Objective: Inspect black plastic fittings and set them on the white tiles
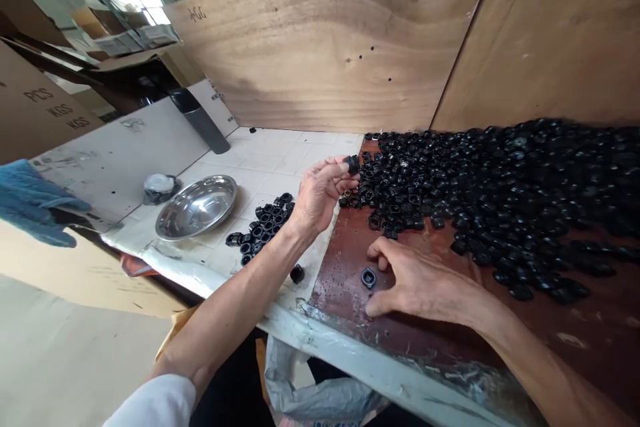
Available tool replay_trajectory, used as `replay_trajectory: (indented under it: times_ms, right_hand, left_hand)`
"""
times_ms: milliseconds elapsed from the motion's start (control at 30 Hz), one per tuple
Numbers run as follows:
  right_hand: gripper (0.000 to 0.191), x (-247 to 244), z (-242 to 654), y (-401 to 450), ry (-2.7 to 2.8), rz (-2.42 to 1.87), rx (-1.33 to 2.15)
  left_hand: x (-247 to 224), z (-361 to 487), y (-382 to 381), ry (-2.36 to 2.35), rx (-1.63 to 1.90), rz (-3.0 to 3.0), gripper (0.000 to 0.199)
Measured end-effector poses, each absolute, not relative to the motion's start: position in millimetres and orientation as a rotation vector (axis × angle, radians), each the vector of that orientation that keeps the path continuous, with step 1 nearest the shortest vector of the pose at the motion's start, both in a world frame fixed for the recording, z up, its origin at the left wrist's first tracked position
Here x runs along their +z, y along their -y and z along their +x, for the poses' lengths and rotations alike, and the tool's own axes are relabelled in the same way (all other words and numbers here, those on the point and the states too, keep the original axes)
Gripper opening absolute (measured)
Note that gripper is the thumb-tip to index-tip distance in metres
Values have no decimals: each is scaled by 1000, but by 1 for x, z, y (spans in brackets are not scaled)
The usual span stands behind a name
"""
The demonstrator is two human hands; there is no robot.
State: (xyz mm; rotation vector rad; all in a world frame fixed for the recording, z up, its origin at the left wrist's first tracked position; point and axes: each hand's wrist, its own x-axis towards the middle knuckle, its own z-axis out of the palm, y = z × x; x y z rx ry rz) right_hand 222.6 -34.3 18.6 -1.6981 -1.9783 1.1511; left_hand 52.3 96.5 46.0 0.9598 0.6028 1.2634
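Note:
My left hand (pixel 323 193) pinches a small black ring-shaped part (pixel 353 164) between thumb and fingers, at the left edge of a large heap of similar black parts (pixel 480 180). Over the dark red board (pixel 345 260), my right hand (pixel 405 280) is spread, thumb and fingers apart. A single black part (pixel 369 277) lies on the board between its thumb and fingertips. Left of my left hand, a smaller group of black parts (pixel 267 223) rests on the pale surface, and one loose part (pixel 297 273) sits below my left wrist.
A shiny metal bowl (pixel 197 208) stands on the left, beside a wrapped bundle (pixel 160 185). Behind it a dark bottle (pixel 203 121) leans on the low side board. Wooden panels (pixel 325 40) rise behind the table. A blue cloth (pixel 37 197) hangs at far left.

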Motion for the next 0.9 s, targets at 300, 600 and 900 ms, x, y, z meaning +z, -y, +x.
replay_trajectory:
  times_ms: [300,600,900]
  right_hand:
    - [48,2,198,33,1780,-1418,1406]
    - [13,21,219,27,2001,-1662,1053]
    - [11,19,246,15,1964,-1863,746]
  left_hand:
    - [39,5,-45,-880,843,1932,26]
    - [-15,-7,-13,-836,550,2945,19]
    - [-29,-61,-56,-1069,524,3102,24]
